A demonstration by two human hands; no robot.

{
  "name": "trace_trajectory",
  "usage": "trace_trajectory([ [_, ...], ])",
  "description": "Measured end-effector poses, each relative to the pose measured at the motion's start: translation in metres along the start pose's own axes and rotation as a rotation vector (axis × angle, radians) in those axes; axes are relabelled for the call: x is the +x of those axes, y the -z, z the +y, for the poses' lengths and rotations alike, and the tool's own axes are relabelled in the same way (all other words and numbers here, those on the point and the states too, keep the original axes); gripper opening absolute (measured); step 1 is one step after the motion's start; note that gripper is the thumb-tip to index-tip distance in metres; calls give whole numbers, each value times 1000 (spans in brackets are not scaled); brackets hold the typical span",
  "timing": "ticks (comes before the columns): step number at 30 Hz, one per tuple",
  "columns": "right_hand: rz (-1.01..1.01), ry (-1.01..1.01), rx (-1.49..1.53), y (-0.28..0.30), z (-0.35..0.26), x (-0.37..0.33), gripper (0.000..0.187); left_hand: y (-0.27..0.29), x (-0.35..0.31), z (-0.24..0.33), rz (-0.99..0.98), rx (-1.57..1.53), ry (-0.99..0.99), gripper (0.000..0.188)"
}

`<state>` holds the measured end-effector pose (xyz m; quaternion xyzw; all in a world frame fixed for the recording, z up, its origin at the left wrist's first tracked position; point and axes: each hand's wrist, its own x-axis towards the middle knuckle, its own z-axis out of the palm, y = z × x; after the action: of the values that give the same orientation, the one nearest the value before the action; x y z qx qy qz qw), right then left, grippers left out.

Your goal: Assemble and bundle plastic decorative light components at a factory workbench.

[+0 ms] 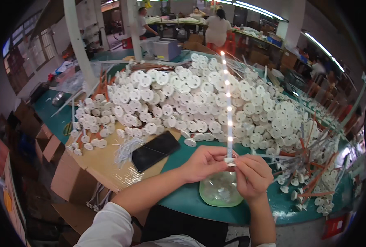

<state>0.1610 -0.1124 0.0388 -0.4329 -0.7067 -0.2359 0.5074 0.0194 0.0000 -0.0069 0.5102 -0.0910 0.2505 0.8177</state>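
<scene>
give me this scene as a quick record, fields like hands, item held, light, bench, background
left hand: fingers at the white base, pinching it; left hand
right hand: right hand pinching the same base from the other side
item held: slim strip, upright above the base
light: row of glowing dots along the strip
below hands: green-rimmed bowl, contents unclear
bench: green table
left of hands: black phone, white wires
beyond: large heap of white discs
background: other people, seated or standing unclear for some

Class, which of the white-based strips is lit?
The upright strip held by the left hand and right hand; only it shows glowing dots.
</scene>
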Motion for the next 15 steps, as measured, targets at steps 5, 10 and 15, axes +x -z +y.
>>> trace_trajectory([
  [5,1,-29,-23,4,-4,-2,21,-4,1,4,-2,180,54,39],
  [10,-2,-49,47,0,0,-5,22,1,3,17,-79,115,113,44],
  [15,-11,-63,107,1,-2,-5,22,9,1,18,-135,145,82,46],
])
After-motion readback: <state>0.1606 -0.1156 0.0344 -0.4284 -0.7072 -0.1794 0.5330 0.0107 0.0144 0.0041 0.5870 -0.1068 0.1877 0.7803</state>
